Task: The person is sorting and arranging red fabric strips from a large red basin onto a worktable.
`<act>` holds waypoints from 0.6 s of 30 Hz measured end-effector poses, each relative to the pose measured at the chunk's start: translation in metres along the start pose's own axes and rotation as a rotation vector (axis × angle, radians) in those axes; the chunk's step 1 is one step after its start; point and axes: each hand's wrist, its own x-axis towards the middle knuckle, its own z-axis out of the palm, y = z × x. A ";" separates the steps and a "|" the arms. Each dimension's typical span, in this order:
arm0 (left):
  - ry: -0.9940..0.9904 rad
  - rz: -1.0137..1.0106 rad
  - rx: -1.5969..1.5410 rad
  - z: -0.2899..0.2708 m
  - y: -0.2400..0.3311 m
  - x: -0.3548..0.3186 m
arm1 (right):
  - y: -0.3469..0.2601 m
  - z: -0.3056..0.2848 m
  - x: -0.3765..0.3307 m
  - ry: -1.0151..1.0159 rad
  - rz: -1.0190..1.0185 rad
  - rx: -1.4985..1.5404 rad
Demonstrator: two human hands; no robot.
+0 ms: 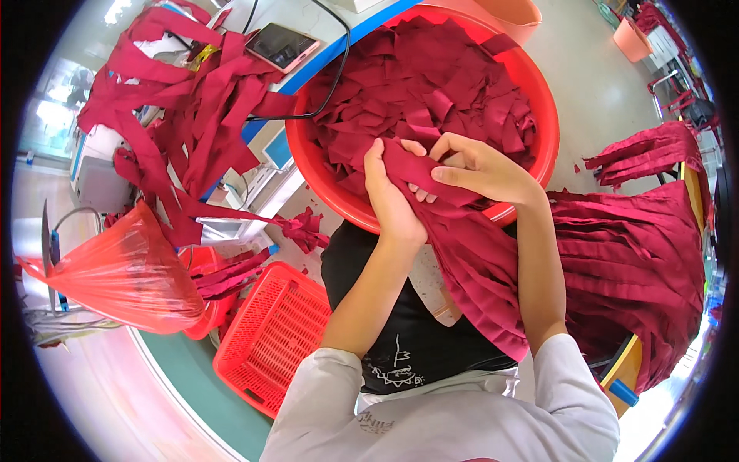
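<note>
Hands (493,171) hold maroon cloth (479,246) over a red tub (548,127) of pieces (439,69)

Cloth bundle (479,258), deep crimson, faint sheen. Several long layers, loosely stacked and creased. Upper end gathered and folded between left hand (394,196) and right hand (483,171), over the near part of a red tub (548,115). From where I stand, the rest slants down, widening into pleat-like ridges; lower edge brighter, pinkish. Far end partly hidden.
</note>
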 end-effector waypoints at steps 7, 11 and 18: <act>0.041 -0.023 0.128 0.008 0.006 -0.001 | -0.004 -0.003 -0.003 0.019 -0.005 0.090; 0.032 -0.007 0.144 0.005 -0.002 0.000 | -0.003 0.004 0.000 0.050 -0.049 0.195; 0.017 0.005 0.173 0.002 0.000 -0.004 | -0.005 0.006 -0.001 0.026 -0.052 0.245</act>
